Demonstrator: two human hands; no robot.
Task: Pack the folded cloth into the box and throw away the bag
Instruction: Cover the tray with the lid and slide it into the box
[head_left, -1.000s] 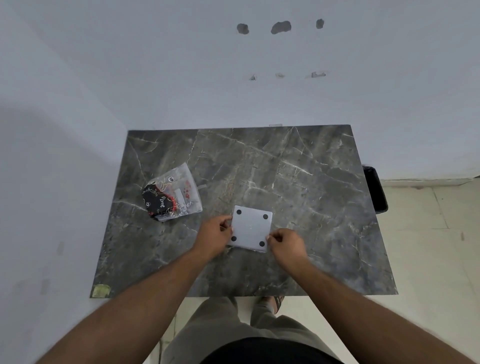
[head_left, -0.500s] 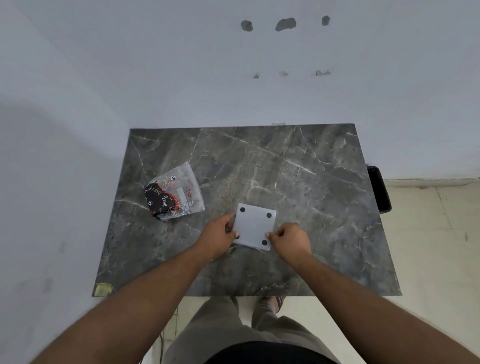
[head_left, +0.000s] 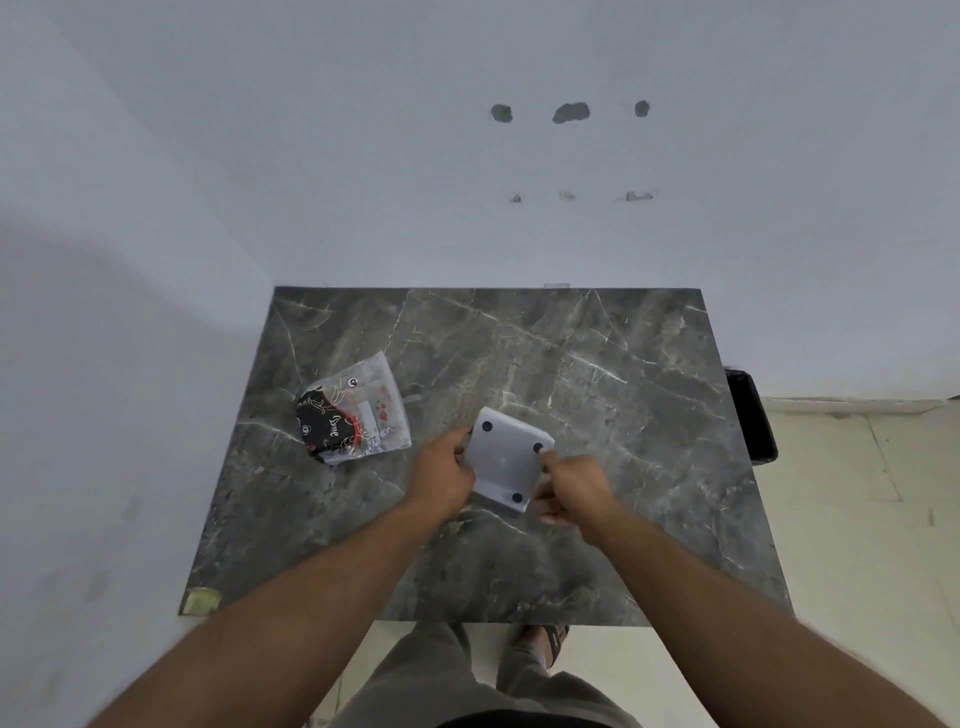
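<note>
A small pale grey square box (head_left: 505, 464) with black dots at its corners is tilted up off the dark marble table (head_left: 597, 364). My left hand (head_left: 444, 475) grips its left edge. My right hand (head_left: 570, 487) pinches its right edge, near one of the dots. To the left on the table lies a clear plastic bag (head_left: 383, 410) holding a folded black cloth (head_left: 323, 425) with red and white print. Neither hand touches the bag.
A black bin (head_left: 750, 415) stands on the tiled floor just past the table's right edge. White walls close in the table's far and left sides. A small yellowish sticker (head_left: 200, 601) marks the near left corner.
Both hands have lifted the box off the table and tilted it, its far edge rising. The bag with the cloth has not moved.
</note>
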